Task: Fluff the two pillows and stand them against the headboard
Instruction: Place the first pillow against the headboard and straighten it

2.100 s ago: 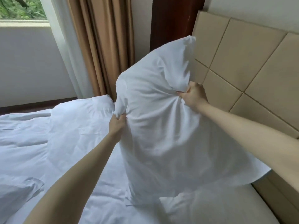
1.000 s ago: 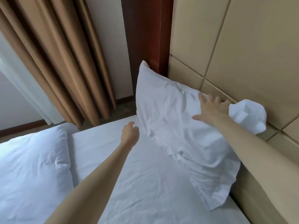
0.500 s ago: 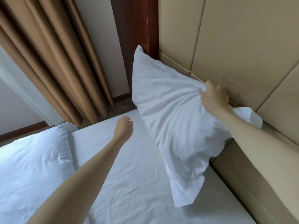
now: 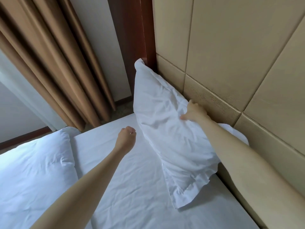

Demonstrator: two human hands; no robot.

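Note:
A white pillow (image 4: 165, 129) leans tilted against the beige padded headboard (image 4: 231, 63), its lower edge on the white sheet (image 4: 132, 187). My right hand (image 4: 194, 113) lies on the pillow's upper edge next to the headboard, thumb spread, palm pressing the fabric. My left hand (image 4: 126, 138) hovers over the sheet just left of the pillow, curled into a fist with nothing in it. A puffy white piece of bedding (image 4: 33, 171) lies at the left; I cannot tell whether it is the second pillow or a duvet.
Brown curtains (image 4: 49, 63) hang at the far left behind the bed. A dark wooden post (image 4: 132, 30) stands beside the headboard's edge. A strip of floor (image 4: 122, 109) shows between the bed and the wall.
The pillow went from held up in both hands to leaning on the headboard. My left hand let go and closed into a fist. My right hand loosened from a grip to a flat press.

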